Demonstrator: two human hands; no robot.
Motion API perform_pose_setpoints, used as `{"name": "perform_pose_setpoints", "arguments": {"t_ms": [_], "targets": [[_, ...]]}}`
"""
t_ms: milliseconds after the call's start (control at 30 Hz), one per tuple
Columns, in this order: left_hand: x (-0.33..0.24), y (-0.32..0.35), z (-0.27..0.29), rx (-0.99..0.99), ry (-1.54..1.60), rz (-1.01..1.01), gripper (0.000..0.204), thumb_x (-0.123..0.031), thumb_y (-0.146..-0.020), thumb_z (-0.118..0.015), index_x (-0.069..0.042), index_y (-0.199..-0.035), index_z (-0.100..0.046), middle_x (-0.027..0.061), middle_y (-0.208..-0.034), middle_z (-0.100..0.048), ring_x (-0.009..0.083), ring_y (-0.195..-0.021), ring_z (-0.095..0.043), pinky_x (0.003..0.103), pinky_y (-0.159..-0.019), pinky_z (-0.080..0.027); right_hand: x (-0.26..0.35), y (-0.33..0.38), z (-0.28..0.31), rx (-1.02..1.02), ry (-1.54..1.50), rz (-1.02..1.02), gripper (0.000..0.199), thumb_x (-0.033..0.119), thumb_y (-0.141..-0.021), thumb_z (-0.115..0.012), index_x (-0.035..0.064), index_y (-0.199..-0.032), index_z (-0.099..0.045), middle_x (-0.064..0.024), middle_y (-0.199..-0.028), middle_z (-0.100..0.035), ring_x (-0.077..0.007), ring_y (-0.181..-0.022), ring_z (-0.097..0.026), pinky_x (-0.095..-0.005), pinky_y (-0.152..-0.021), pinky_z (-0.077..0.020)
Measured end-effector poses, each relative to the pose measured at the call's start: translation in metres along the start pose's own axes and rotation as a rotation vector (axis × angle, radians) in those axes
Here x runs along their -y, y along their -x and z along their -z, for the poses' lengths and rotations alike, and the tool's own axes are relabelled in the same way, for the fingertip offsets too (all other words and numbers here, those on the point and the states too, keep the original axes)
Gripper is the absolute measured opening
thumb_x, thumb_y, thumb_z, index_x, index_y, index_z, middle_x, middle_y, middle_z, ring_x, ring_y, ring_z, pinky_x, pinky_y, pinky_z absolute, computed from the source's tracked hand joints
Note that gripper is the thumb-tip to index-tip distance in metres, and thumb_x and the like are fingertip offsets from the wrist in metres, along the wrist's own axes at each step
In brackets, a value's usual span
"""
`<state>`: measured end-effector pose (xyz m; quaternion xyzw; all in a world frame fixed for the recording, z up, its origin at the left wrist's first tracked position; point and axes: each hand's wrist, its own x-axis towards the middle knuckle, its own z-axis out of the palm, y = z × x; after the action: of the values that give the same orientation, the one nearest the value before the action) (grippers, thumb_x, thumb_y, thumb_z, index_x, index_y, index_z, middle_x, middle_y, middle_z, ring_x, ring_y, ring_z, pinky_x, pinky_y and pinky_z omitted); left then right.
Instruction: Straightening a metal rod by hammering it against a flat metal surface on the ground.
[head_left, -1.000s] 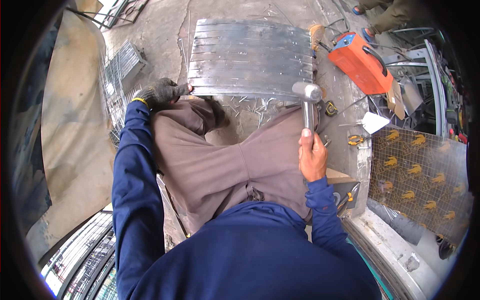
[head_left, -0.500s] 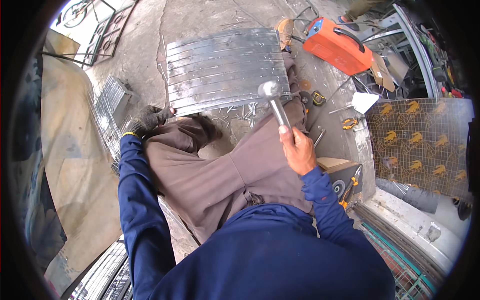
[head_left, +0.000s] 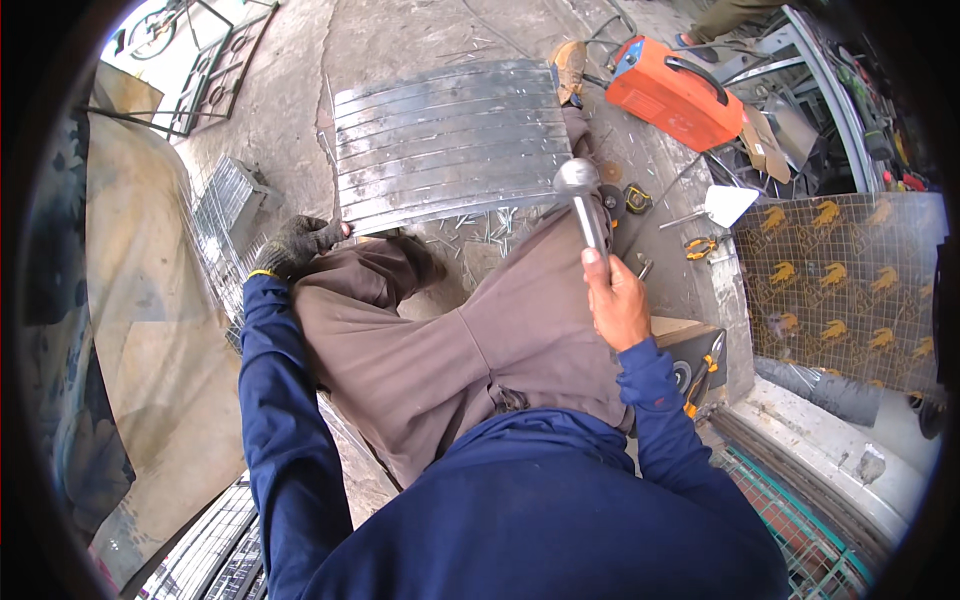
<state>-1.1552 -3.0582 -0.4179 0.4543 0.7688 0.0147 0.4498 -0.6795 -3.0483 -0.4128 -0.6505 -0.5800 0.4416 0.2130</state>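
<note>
A grey panel of metal slats [head_left: 450,135] lies in front of me, beyond my knees. At its near left corner my left hand [head_left: 298,245], in a dark knitted glove, is closed on the edge, with bare fingertips showing. My bare right hand [head_left: 618,305] is wrapped round the steel shaft of a hammer [head_left: 591,222] with a rounded, shiny head. The hammer head is held up by the panel's near right corner; whether it touches the panel I cannot tell. Many small metal rods [head_left: 485,232] lie scattered on the ground under the near edge.
An orange box-shaped machine [head_left: 675,92] with a black handle stands at the far right, near my boot [head_left: 569,72]. A tape measure [head_left: 637,198], pliers [head_left: 700,246] and a white plate with a rod [head_left: 730,205] lie to the right. Metal tube pieces [head_left: 230,200] sit at left.
My right hand and the hammer have moved to the right and slightly toward me. The left hand stays at the panel's corner, and the panel has shifted only slightly.
</note>
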Motion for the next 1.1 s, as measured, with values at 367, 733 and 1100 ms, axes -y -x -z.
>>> {"name": "perform_pose_setpoints", "arguments": {"t_ms": [367,733,1100], "targets": [[0.001,0.007,0.001,-0.049,0.144,0.078,0.076,-0.068,-0.078,-0.077,0.005,-0.100,-0.075,0.0146,-0.089,-0.072,0.0223,-0.084,-0.064,0.038,-0.080,-0.049,0.013,-0.004,-0.007,-0.041,0.089,0.103,0.058,0.054,-0.101,-0.053,-0.0002,-0.082,-0.058,-0.0191,-0.063,-0.056,-0.0377,-0.060,-0.059,-0.0462,-0.060,-0.0449],[-0.048,0.048,-0.001,-0.169,0.697,-0.322,0.028,-0.030,-0.101,-0.060,-0.008,-0.116,-0.070,-0.0073,-0.074,-0.047,0.0054,-0.066,-0.041,0.021,-0.061,-0.034,0.000,-0.019,-0.027,0.016,0.080,0.063,0.062,0.059,-0.101,-0.048,-0.0009,-0.090,-0.060,-0.0252,-0.072,-0.062,-0.0470,-0.072,-0.061,-0.0515,-0.068,-0.0463],[-0.171,0.112,-0.107,0.692,2.039,-0.537,0.026,-0.020,-0.105,-0.053,-0.007,-0.127,-0.057,0.0049,-0.107,-0.071,0.0196,-0.093,-0.071,0.032,-0.074,-0.060,-0.026,-0.028,-0.044,-0.087,0.148,0.145,0.069,0.065,-0.100,-0.045,-0.0010,-0.088,-0.060,-0.0216,-0.072,-0.060,-0.0390,-0.071,-0.060,-0.0483,-0.068,-0.0470]]}}
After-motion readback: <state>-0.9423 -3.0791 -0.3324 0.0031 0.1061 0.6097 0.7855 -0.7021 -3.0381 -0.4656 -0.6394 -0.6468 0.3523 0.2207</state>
